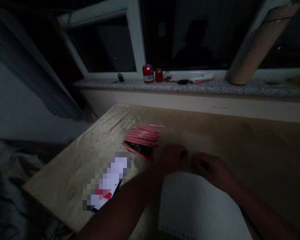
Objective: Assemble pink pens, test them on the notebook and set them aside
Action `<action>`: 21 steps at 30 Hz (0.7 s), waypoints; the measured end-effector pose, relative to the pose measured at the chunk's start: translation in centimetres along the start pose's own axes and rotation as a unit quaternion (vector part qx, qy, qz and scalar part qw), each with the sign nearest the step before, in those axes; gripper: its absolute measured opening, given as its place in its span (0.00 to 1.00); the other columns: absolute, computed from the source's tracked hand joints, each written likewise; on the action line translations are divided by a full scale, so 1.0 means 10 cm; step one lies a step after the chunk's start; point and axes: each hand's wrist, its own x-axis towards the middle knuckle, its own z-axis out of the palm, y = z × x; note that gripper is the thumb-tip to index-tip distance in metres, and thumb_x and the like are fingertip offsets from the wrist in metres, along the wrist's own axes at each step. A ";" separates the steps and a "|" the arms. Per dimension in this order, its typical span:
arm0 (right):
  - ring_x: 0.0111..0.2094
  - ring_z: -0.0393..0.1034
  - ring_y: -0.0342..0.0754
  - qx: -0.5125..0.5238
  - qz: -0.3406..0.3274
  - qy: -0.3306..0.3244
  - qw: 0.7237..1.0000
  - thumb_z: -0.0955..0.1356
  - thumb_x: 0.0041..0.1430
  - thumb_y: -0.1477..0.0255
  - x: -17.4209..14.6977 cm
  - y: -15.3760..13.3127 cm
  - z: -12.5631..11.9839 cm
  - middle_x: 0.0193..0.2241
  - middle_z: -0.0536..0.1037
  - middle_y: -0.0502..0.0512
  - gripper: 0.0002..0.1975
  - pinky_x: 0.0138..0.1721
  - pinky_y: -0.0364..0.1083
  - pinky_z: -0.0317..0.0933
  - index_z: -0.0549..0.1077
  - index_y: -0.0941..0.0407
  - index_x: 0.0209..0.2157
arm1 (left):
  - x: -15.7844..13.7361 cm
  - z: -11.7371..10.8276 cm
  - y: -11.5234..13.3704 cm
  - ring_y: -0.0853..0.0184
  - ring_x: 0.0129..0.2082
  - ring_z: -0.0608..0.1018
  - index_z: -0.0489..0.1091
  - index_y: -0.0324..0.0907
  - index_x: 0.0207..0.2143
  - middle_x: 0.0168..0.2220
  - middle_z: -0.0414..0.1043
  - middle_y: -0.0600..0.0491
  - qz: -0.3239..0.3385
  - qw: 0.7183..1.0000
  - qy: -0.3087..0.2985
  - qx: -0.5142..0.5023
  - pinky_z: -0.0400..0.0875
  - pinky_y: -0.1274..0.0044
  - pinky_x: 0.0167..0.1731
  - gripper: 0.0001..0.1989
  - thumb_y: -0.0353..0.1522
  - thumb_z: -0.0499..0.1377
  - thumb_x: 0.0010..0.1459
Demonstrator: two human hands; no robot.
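Note:
Both of my hands are above the far edge of a white ribbed or lined sheet, perhaps a notepad [197, 206], on the table. My left hand [173, 156] is curled closed beside a pile of thin pink-red pen-like sticks [142, 135], with some black ones among them. A short gap to its right, my right hand [215, 170] is also curled, fingers bent inward. In the dim light I cannot make out what, if anything, either hand holds. A lit phone [112, 180] lies left of my left forearm.
The wooden table [72, 176] meets a wall below a speckled windowsill [202, 87]. On the sill stand a red can [148, 74], a red jar [159, 75], a small dark bottle [120, 77] and a tall tan cylinder [257, 50]. Crumpled cloth [7, 196] lies at left.

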 end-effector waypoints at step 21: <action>0.24 0.62 0.43 0.072 0.048 0.021 0.996 0.61 0.58 0.66 0.01 0.06 0.02 0.21 0.69 0.49 0.11 0.26 0.41 0.56 0.70 0.56 0.28 | -0.02 -0.04 0.01 0.68 0.29 0.72 0.72 0.39 0.32 0.29 0.73 0.52 0.012 1.000 -0.008 -0.014 0.63 0.77 0.34 0.10 0.34 0.52 0.54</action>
